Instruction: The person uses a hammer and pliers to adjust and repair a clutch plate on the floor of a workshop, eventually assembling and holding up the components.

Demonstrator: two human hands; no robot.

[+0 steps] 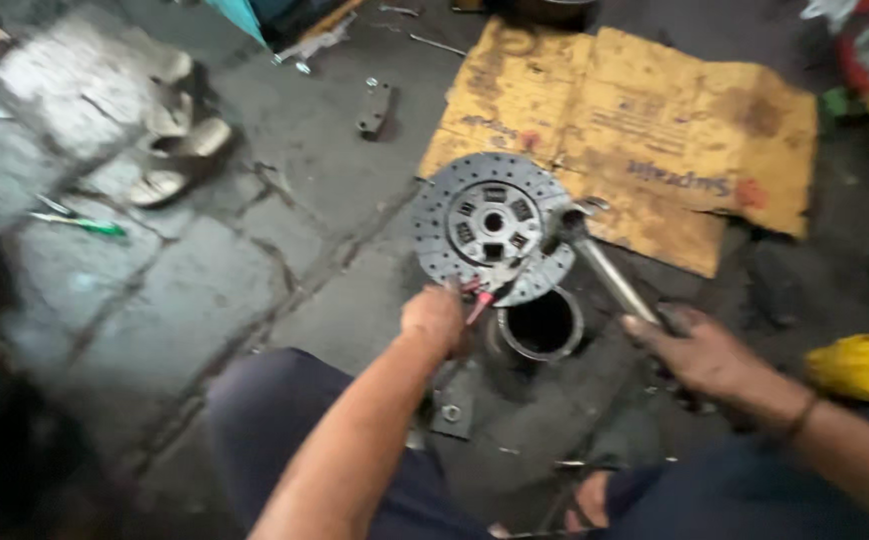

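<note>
A round grey clutch disc [492, 226] with a sprung centre hub lies tilted over a short metal ring or cylinder [541, 324] on the floor. My left hand [435, 320] grips red-handled pliers [482, 298] whose jaws reach the disc's lower edge. My right hand [700, 352] holds the handle of a long metal hammer [603, 268], its head resting at the disc's right rim.
A stained yellow cardboard sheet [645, 130] lies behind the disc. Sandals [170, 140] and a green-handled screwdriver [80, 222] sit on the paved floor at left. A metal bracket [376, 108], a yellow cloth or bag [860, 368] and a small plate with a nut [452, 410] lie nearby.
</note>
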